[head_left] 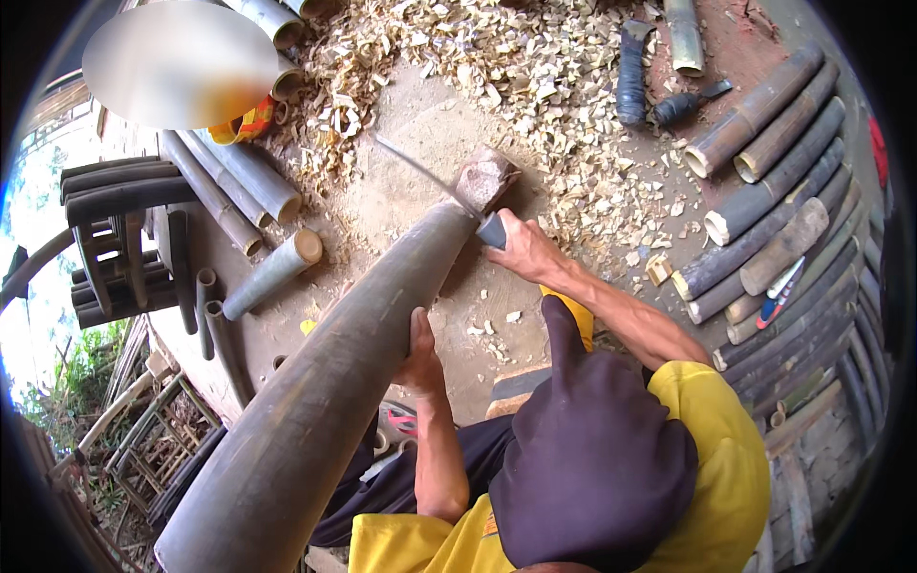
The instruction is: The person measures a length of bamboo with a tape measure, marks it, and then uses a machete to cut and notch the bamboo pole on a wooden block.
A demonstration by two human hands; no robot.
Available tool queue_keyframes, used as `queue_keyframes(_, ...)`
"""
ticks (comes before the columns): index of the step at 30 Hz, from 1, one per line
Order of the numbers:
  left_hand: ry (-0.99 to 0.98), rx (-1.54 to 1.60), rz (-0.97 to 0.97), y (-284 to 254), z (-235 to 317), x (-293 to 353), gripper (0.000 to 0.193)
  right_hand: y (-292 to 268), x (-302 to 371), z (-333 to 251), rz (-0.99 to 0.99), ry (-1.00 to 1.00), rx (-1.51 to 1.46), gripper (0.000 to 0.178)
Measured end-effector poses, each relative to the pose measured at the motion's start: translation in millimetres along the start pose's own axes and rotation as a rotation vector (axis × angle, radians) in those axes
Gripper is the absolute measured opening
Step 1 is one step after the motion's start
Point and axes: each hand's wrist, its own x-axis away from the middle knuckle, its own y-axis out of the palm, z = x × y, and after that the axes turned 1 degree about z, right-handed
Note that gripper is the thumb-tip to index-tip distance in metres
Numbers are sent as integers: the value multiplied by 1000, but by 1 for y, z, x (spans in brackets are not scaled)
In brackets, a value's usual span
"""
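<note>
A long, thick, dark bamboo pole (320, 392) slants from the lower left to the middle of the view. Its far end lies by a rough, pale block (489, 177). My left hand (418, 363) holds the pole from its right side, the thumb along the top; the fingers beneath are hidden. In my right hand (530, 250) is the dark handle of a long-bladed knife (425, 174). The narrow blade points up and left, passing over the far end of the pole. Yellow sleeves cover both upper arms, and dark cloth (597, 468) fills the lower middle.
Wood chips (544, 86) cover the ground ahead. Cut bamboo lengths (755, 115) are stacked along the right, with more bamboo pieces (272, 272) at left. A black-wrapped tool (632, 76) lies at the upper right. Dark curved bamboo pieces (124, 191) stand stacked at far left.
</note>
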Motion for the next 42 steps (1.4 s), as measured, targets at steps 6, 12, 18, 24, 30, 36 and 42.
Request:
queue_keyframes(6, 25, -120, -40, -6, -5, 15, 62, 9, 24, -19, 298, -389, -316, 34)
queue_keyframes(12, -247, 307, 99, 10, 6, 7, 66, -1, 7, -9, 25, -58, -4, 34)
queue_keyframes(18, -131, 161, 29, 5, 6, 13, 66, 10, 7, 2, 122, -156, 22, 29)
queue_keyframes(24, -484, 306, 151, 2, 26, 10, 65, 3, 18, -24, 43, -65, -56, 34)
queue_keyframes(30, -61, 8, 19, 8, 11, 24, 45, 28, 8, 19, 132, -29, -8, 35)
queue_keyframes(36, -491, -51, 133, 12, 6, 54, 34, 20, 31, -5, 300, -131, -149, 34)
queue_keyframes(42, 81, -254, -51, 13, -24, 51, 39, 18, 10, 24, 60, -16, -18, 35)
